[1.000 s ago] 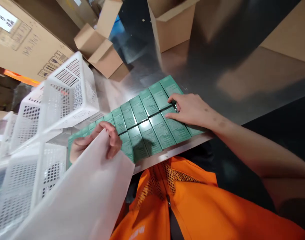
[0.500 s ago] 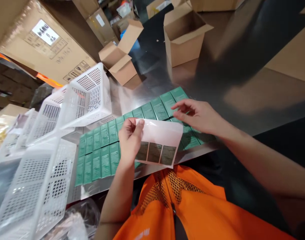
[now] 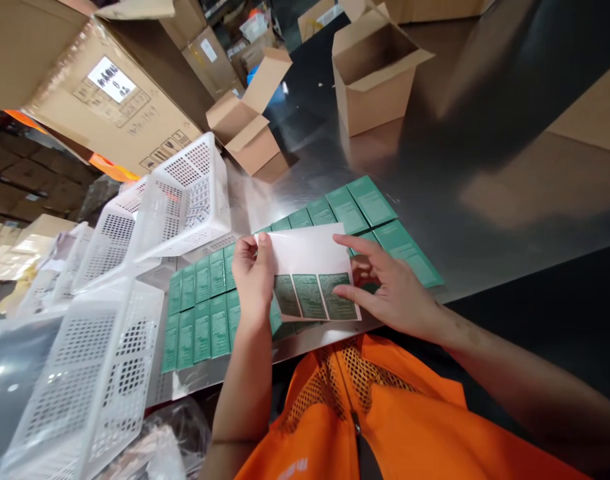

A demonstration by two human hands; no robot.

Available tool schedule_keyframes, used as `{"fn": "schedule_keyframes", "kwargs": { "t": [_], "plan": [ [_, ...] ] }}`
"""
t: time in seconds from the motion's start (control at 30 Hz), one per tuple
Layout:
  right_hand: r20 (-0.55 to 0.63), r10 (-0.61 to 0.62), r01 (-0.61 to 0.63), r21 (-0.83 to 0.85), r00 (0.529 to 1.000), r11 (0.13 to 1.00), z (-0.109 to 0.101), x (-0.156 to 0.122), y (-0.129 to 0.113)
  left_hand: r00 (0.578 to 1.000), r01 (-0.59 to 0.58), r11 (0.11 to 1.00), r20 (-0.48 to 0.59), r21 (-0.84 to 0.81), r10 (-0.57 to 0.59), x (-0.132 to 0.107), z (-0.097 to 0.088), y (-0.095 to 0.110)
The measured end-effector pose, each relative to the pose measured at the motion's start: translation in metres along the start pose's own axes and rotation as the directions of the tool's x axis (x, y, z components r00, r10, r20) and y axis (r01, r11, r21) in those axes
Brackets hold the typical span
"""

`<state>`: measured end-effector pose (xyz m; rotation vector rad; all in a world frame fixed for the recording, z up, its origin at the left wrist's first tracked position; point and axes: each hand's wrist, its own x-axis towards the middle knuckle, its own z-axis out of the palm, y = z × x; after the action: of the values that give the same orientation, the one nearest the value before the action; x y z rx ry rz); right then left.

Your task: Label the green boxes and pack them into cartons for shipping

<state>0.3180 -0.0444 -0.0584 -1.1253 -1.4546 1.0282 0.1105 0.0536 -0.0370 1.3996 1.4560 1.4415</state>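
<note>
Sheet [image 3: 307, 253] of glossy white paper, its lower part carrying three dark green printed panels [image 3: 308, 295], spans the space between a person's two hands above a metal desk [image 3: 305, 157]. The left hand [image 3: 253, 270] grips the sheet at its left edge, thumb pressed on top and fingers curled beneath. The right hand [image 3: 397, 293] is partly open at the opposite side, thumb and forefinger spread apart; the forefinger's tip lies over the upper right corner and the thumb's tip over the rightmost panel, though whether either one touches the paper cannot be told. The sheet therefore lies directly to the right of the left hand and just left of the right hand's palm.

Beneath the paper, green boxes [image 3: 202, 330] stand packed side by side in two long rows along the desk's near edge, the middle of the rows partly hidden by the sheet and hands. White perforated baskets [image 3: 221, 200] crowd the left side, the uppermost holding small printed items too indistinct to identify. Beyond the rows, a small open carton [image 3: 255, 152] sits near that basket, and another open carton [image 3: 375, 100] stands farther right, flaps raised. A large labelled carton [image 3: 139, 120] rises at upper left. The person wears an orange vest [image 3: 409, 427] with mesh panels at the shoulders.
</note>
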Motion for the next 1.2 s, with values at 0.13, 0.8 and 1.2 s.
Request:
{"fn": "schedule_keyframes", "kwargs": {
  "t": [0.13, 0.8, 1.2],
  "plan": [
    [-0.059, 0.016, -0.012, 0.072, 0.998, 0.997, -0.004, 0.007, 0.003, 0.993, -0.115, 0.993, -0.019, 0.004, 0.115, -0.011, -0.019, 0.002],
    [-0.181, -0.026, 0.006, -0.112, 0.983, 0.994, -0.015, 0.004, -0.013, 0.957, -0.137, 0.989, 0.264, 0.052, 0.119, -0.039, -0.055, 0.032],
    [-0.188, -0.010, -0.015, -0.128, 0.982, 0.992, -0.022, 0.009, -0.020, 0.926, -0.083, 0.996, 0.371, 0.032, 0.065, -0.024, -0.046, 0.041]
  ]
}}
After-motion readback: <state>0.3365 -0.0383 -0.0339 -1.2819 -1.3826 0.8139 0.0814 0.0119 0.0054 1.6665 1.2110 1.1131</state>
